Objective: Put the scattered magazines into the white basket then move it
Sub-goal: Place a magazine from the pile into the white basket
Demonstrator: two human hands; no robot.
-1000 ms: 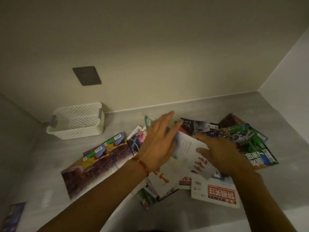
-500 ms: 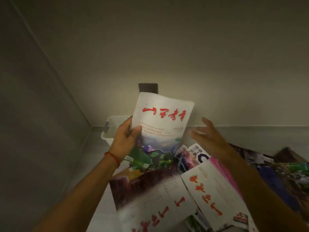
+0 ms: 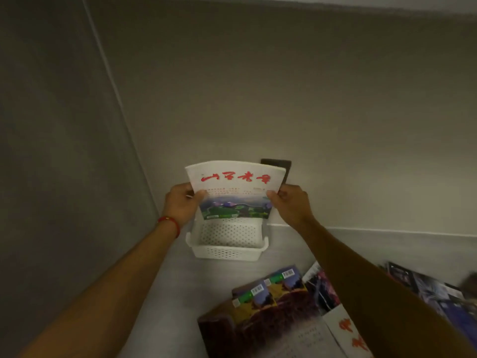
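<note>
At frame centre, a magazine (image 3: 236, 188) was now gripped upright by both sides, left hand (image 3: 180, 204) and right hand (image 3: 290, 205) clamped on its edges, where 0.5 s ago only the left was used. It was held directly above the basket (image 3: 227, 251); loading appeared imminent. Other magazines (image 3: 278, 303) lay lower right.

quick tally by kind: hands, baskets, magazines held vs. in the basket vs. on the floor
Hands: 2, left hand and right hand
White basket: 1
Held magazine: 1
Magazines in the basket: 0
Floor magazines: at least 4, overlapping, exact count unclear
Total: at least 8
</note>
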